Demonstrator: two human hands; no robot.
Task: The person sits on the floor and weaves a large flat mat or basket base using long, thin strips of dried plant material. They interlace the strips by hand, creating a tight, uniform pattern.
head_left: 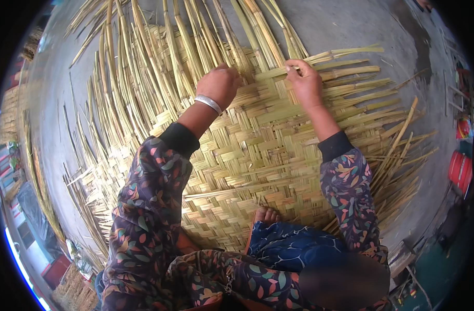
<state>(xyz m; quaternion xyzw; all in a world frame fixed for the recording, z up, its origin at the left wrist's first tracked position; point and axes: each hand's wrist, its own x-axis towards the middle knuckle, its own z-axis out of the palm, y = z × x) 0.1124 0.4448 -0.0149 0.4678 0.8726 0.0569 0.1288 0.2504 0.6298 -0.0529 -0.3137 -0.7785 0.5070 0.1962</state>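
A mat of flattened, yellow-green reed strips (pixel 257 155) lies woven on the floor in front of me. Long loose strips (pixel 180 49) fan out from its far and left sides, and more strip ends (pixel 351 73) stick out to the right. My left hand (pixel 219 87), with a silver bangle at its wrist, is closed over strips at the far edge of the weave; its fingertips are partly hidden. To the right, my right hand (pixel 306 85) pinches a strip between thumb and forefinger, close to a crosswise strip along that edge.
My bare foot (pixel 267 214) rests on the mat's near part. Grey concrete floor (pixel 346 28) surrounds it, with a dark streak at the far right. Long stalks (pixel 37 179) lie at the left, straw bundles (pixel 74 290) at the lower left, and a red round object (pixel 460 171) at the right.
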